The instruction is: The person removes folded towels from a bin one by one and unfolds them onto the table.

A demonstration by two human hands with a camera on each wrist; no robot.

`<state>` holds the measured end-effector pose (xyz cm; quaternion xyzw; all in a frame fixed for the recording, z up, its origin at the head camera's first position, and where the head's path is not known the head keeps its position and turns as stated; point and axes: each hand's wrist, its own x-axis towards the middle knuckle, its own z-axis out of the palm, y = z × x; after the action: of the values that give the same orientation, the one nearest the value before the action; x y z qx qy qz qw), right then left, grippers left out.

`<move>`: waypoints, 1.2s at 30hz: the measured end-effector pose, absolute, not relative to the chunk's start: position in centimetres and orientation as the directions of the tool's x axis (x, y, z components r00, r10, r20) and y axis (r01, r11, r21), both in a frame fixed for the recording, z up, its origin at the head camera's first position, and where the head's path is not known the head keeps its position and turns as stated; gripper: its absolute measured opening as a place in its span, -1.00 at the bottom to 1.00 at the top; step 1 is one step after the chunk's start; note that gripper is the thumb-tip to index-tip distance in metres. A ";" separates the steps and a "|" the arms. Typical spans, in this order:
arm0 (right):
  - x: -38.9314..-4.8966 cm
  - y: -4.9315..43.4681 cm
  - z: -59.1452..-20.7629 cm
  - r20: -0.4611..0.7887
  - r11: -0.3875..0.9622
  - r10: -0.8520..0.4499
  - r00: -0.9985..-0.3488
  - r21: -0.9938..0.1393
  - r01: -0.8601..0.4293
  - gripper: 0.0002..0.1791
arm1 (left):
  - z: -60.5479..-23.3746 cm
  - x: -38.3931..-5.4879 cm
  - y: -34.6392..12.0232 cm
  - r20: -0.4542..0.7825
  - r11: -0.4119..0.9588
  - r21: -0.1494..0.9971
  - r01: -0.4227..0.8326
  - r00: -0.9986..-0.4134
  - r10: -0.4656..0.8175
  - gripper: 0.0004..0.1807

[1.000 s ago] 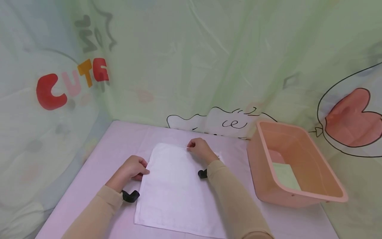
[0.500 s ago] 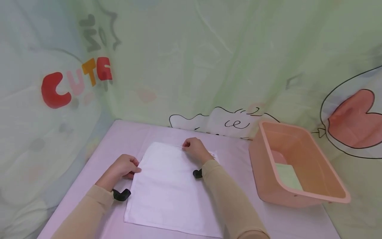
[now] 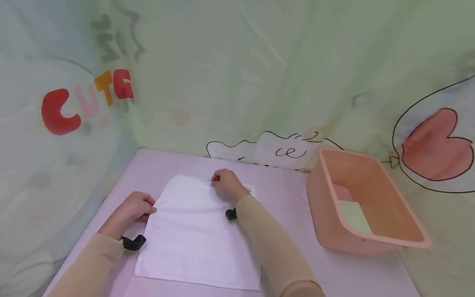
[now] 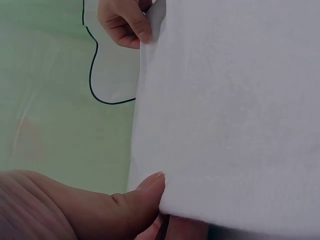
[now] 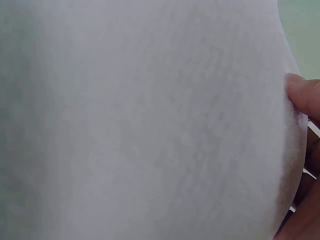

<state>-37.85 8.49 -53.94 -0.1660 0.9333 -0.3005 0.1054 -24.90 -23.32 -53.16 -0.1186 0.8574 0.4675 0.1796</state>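
Observation:
A white cloth (image 3: 196, 239), like a towel, lies over the table in front of me. My left hand (image 3: 135, 206) pinches its left edge near the far corner; in the left wrist view the thumb of the left hand (image 4: 115, 205) presses on top with a finger beneath. The right hand (image 3: 227, 184) pinches the far edge of the cloth, and the right wrist view shows that thumb over the cloth's rim. A small printed label shows on the cloth just beyond the right forearm. The right forearm covers part of the right side.
A peach plastic bin (image 3: 323, 218) stands on the right of the table, holding a folded pale green cloth (image 3: 355, 216) and something pink (image 3: 340, 192). The pink-lilac table covering (image 3: 282, 202) extends between cloth and bin. A printed curtain (image 3: 222, 82) hangs behind and at the left.
Both hands have shifted left along the table, drawing the white cloth with them. More of the label by the right forearm now shows. The bin stays in place.

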 end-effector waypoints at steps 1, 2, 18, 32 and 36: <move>-37.8 8.1 -53.9 -0.099 0.762 -0.376 -0.921 -0.599 -0.246 -0.92 | -53.1 -24.8 -23.6 -0.415 0.543 0.755 -0.368 -0.909 -0.039 -0.83; -37.8 7.8 -53.8 -0.098 0.762 -0.379 -0.920 -0.598 -0.250 -0.92 | -53.0 -24.8 -23.9 -0.412 0.550 0.750 -0.367 -0.910 -0.044 -0.82; -37.3 2.9 -54.0 -0.092 0.774 -0.435 -0.896 -0.547 -0.319 -0.93 | -52.5 -24.0 -28.0 -0.368 0.713 0.623 -0.321 -0.925 -0.094 -0.81; -37.0 3.3 -53.9 -0.123 0.814 -0.386 -0.914 -0.512 -0.275 -0.92 | -52.2 -23.9 -29.6 -0.377 0.744 0.580 -0.332 -0.919 -0.116 -0.78; -37.1 3.3 -54.0 -0.107 0.813 -0.393 -0.913 -0.504 -0.291 -0.91 | -52.3 -24.0 -29.9 -0.365 0.762 0.559 -0.328 -0.922 -0.129 -0.78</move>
<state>-37.10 3.28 -54.05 -0.1807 0.9466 -0.2462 0.1036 -24.03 -29.85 -52.34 -0.1234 0.9258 0.3223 0.1541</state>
